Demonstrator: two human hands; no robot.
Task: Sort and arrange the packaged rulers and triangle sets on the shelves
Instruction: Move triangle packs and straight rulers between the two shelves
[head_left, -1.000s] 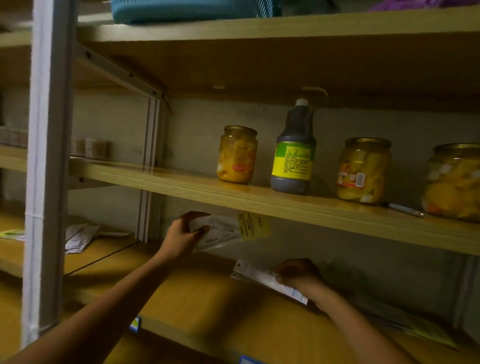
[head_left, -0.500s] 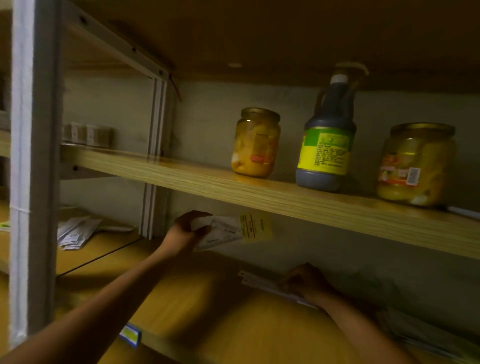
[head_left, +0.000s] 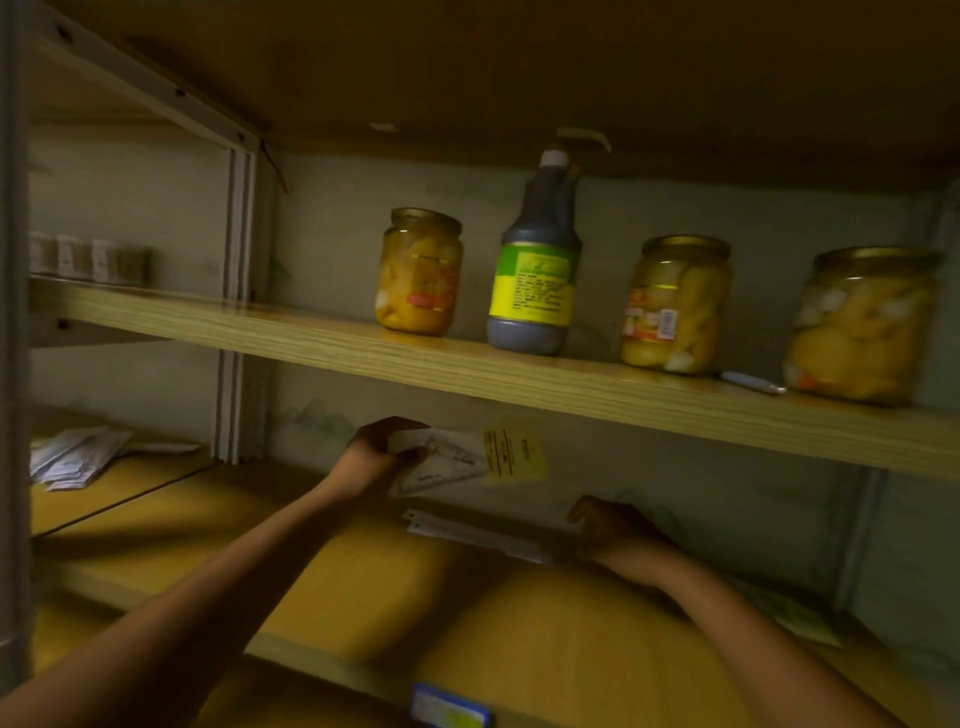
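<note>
My left hand (head_left: 382, 457) grips a clear triangle set packet (head_left: 447, 460) with a yellow card, raised above the lower shelf (head_left: 363, 582). My right hand (head_left: 610, 527), fingers loosely curled, rests at a flat ruler pack (head_left: 478, 532) lying there. Dim wooden shelving.

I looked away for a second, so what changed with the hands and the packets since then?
The right hand laid the long ruler packet flat on the lower shelf and seems to have let go; its curled fingers now sit at the packet's right end. The left hand still holds the triangle set packet up under the upper shelf. The jars and bottle stayed put.
</note>
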